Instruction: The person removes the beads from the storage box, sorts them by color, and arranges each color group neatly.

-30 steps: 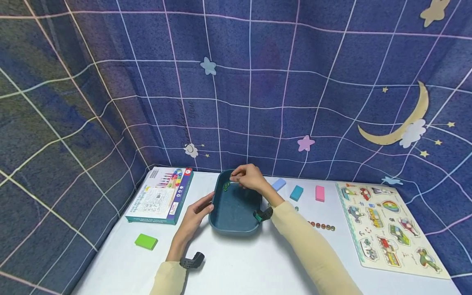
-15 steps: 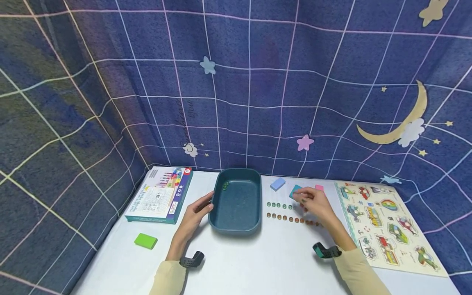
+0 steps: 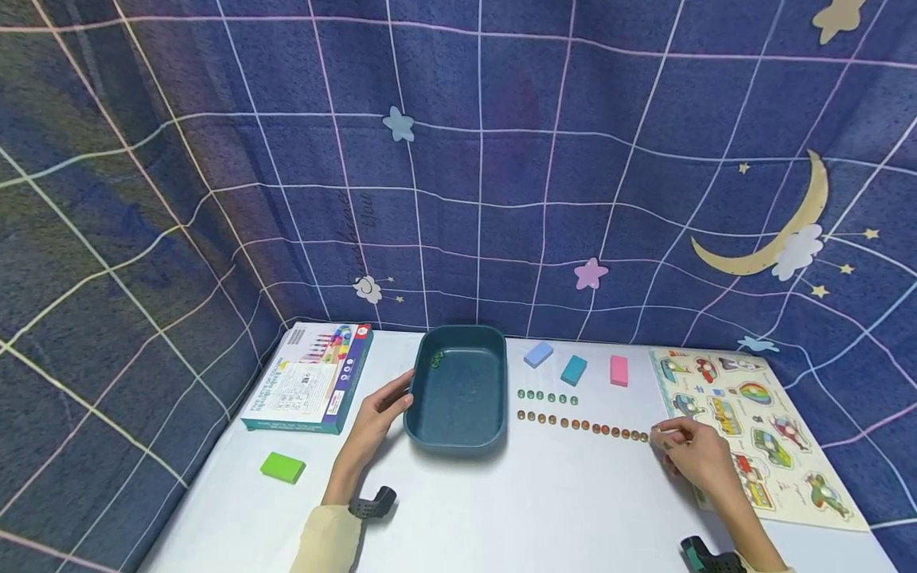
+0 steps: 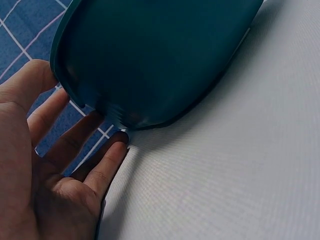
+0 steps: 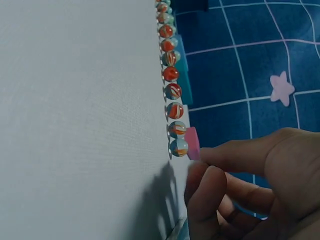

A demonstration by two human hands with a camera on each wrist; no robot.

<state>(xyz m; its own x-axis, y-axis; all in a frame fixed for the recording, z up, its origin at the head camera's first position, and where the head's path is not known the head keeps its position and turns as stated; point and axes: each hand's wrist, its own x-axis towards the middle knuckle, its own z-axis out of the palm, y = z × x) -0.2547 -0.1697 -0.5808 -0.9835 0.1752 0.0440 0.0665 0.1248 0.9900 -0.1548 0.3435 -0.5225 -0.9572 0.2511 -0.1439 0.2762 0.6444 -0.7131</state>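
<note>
My left hand rests its fingers on the left side of a dark teal tray; the left wrist view shows the fingertips against the tray's wall. A small group of green marbles lies in the tray's far left corner. To the right, my right hand is at the right end of a long row of orange-striped marbles. Its thumb and forefinger pinch together beside the end marble, on what appears to be a marble, mostly hidden. A shorter row of green marbles lies behind.
Blue, teal and pink blocks lie behind the rows. A picture puzzle board lies at the right, partly under my right hand. At the left are a boxed set and a green block.
My right hand has gone from inside the tray, over the marble rows, to the right end of the orange row. My left hand stays at the tray.
</note>
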